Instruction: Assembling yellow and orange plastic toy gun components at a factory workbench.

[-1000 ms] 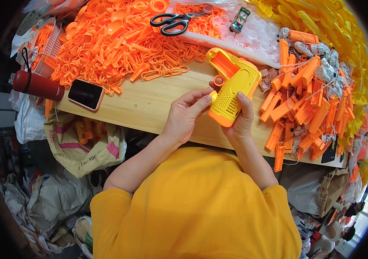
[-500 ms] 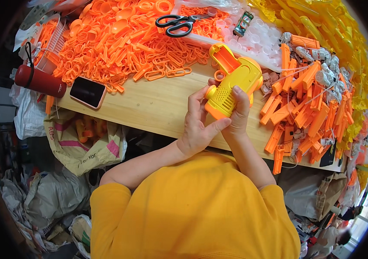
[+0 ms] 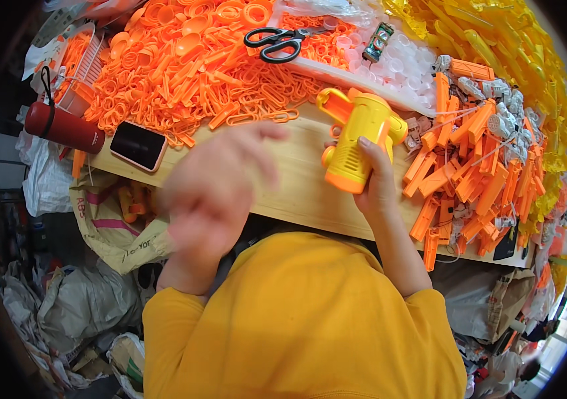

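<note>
My right hand (image 3: 378,176) is wrapped around a yellow and orange plastic toy body (image 3: 362,136), held above the wooden table. The toy has a slotted grille, round knobs at its sides and an orange-yellow flap sticking out at its upper left. My thumb lies along its right side; the other fingers are mostly hidden behind it. My left hand (image 3: 217,179) is off the toy, in the air over the table's front edge, and smeared by motion. Whether it holds anything does not show. Close by are the phone (image 3: 138,146) and a heap of orange plastic parts (image 3: 184,73).
Black-handled scissors (image 3: 275,45) lie by a tray wall (image 3: 363,86) with clear caps behind it. Orange parts with wired white pieces (image 3: 483,146) pile up at right, yellow parts (image 3: 489,40) beyond. A red bottle (image 3: 64,126) lies left; an open sack (image 3: 114,233) stands below the table (image 3: 283,199).
My left hand has let go of the toy and swung left toward the phone and sack. The toy, now in my right hand alone, has turned more upright.
</note>
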A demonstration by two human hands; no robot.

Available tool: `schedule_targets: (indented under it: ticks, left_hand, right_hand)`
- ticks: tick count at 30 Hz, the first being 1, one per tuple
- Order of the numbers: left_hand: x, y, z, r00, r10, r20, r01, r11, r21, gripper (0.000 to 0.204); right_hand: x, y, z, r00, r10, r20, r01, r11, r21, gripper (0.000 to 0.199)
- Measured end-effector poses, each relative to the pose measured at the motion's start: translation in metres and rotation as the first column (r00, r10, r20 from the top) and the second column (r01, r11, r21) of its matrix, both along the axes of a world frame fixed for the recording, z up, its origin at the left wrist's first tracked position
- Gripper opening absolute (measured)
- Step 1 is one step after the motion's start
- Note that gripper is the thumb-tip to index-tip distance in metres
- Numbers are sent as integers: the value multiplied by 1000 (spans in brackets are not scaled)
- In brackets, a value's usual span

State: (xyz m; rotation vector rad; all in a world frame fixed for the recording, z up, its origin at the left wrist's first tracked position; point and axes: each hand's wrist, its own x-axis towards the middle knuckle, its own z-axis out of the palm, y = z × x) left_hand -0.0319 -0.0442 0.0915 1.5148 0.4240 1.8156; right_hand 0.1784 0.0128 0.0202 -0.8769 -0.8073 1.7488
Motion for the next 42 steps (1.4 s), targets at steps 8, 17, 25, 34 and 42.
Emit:
schedule_targets:
  ticks: [8, 17, 25, 34, 42]
  left_hand:
    - [13, -40, 88, 619, -767, 170, 595, 599, 536, 32]
    - [45, -34, 86, 610, -671, 421, 346, 704, 621, 34]
    - [31, -27, 87, 700, -695, 165, 467, 620, 631, 36]
    - [27, -27, 89, 682, -705, 192, 456, 617, 641, 33]
    - [-13, -40, 61, 961, -80, 263, -7, 950, 313, 48]
  right_hand:
    - [-16, -23, -2, 986, 78, 149, -82, 996, 19, 89]
    - [-19, -10, -21, 676, -92, 731, -268, 894, 360, 102]
    - [-24, -2, -35, 513, -323, 795, -342, 773, 534, 79]
    - [-16, 24, -21, 374, -504, 779, -600, 509, 617, 58]
    - [-35, 50, -23, 349, -434, 831, -782, 354, 513, 70]
